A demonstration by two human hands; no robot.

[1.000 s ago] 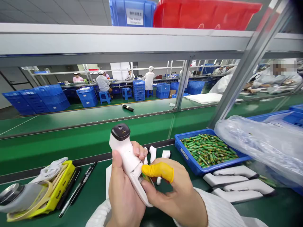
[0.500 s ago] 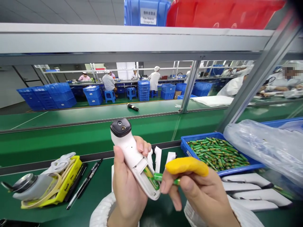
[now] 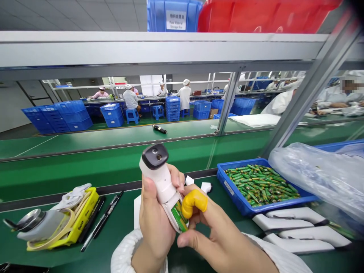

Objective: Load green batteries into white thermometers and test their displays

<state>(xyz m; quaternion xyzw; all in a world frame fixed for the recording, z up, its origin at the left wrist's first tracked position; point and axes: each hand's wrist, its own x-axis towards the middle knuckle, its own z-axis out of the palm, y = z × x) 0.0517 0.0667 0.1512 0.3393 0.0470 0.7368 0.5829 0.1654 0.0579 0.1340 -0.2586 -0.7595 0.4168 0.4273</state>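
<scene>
My left hand [image 3: 155, 223] is wrapped round a white handheld device [image 3: 160, 178] with a dark sensor head, held upright and tilted. Its open compartment shows green batteries [image 3: 179, 216]. My right hand [image 3: 216, 237] presses on those batteries with a forefinger in a yellow finger cot [image 3: 193, 201], thumb below the device's end. A blue tray [image 3: 243, 204] of several green batteries sits to the right. White covers [image 3: 287, 222] lie in front of it.
A yellow holder [image 3: 78, 220] with tape, a glove and a metal tool sits at left, pens [image 3: 102, 220] beside it. A clear plastic bag [image 3: 321, 178] lies at right. More white parts [image 3: 206, 186] stand behind my hands. Other workers sit beyond the conveyor [image 3: 113, 167].
A second ago the right finger pressed at the compartment. Half a second ago it held a green battery at the opening. Now that battery lies in the compartment under the finger.
</scene>
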